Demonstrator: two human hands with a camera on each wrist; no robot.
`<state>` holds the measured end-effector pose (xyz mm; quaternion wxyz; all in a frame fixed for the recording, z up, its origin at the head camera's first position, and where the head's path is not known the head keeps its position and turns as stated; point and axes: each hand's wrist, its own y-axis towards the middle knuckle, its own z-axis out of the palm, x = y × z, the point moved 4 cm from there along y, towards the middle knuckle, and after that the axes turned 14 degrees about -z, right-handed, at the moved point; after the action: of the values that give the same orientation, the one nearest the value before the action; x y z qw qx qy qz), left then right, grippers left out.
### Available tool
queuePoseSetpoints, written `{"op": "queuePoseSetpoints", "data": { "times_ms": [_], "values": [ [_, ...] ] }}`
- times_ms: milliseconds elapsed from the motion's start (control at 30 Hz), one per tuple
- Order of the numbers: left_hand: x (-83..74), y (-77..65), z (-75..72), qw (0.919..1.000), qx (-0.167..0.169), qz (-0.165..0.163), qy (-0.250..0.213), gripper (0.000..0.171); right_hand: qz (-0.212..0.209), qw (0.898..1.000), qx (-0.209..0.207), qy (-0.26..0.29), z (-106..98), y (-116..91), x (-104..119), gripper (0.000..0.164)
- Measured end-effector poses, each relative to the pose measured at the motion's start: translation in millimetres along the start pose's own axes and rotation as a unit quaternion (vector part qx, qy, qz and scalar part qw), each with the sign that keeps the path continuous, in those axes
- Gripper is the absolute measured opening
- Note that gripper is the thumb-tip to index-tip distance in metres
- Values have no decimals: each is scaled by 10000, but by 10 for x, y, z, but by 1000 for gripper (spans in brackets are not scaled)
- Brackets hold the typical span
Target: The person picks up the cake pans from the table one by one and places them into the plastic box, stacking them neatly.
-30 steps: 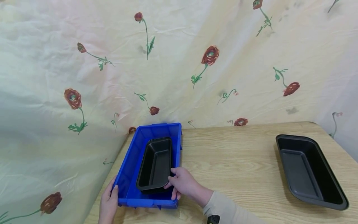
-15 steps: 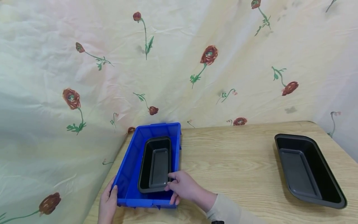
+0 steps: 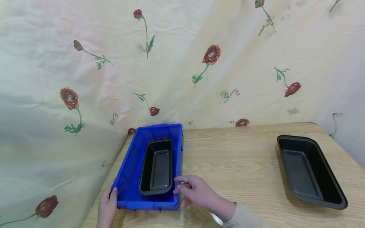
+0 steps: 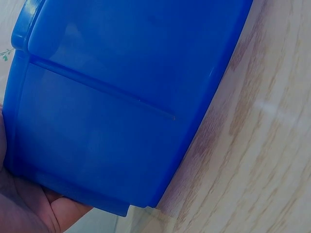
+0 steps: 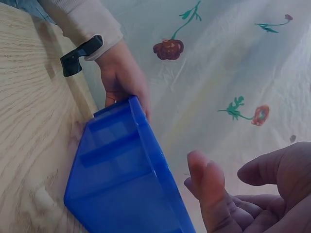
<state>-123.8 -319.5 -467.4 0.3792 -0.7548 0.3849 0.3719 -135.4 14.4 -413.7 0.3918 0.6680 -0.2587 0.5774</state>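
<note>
A blue plastic bin [image 3: 144, 205] stands at the left side of the table, with a black loaf pan [image 3: 161, 169] lying inside it. My left hand [image 3: 107, 202] grips the bin's near left corner, thumb over the rim; the left wrist view shows the bin's outer wall [image 4: 97, 121] close up. By the near right corner of the bin, my right hand [image 3: 196, 191] is held with loosely bent fingers and nothing between them. Its thumb and fingertips [image 5: 214, 179] stand apart in the right wrist view, beside the bin's rim.
A second black loaf pan [image 3: 302, 174] sits at the right end of the wooden table [image 3: 228, 158]. Behind and to the left hangs a pale flowered cloth [image 3: 171, 63], close to the bin's back and left sides.
My right hand has let go of the loaf pan and drawn back to the right, past the bin's rim. The pan has settled lower in the bin. My left hand keeps its grip.
</note>
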Motion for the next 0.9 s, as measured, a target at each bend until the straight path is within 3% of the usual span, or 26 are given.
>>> {"op": "queuePoseSetpoints", "data": {
  "times_ms": [267,600,900],
  "values": [
    [-6,-6,2,10000,17,-19,58,51,-273,9993,6,-273,-178,-171,80,44],
    [-15,-17,7,10000,-27,47,-26,50,-199,9987,-132,-454,-410,-412,144,45],
    [-3,-7,7,10000,-41,14,12,51,-388,9962,-267,-729,-622,-614,182,48]
  ]
}}
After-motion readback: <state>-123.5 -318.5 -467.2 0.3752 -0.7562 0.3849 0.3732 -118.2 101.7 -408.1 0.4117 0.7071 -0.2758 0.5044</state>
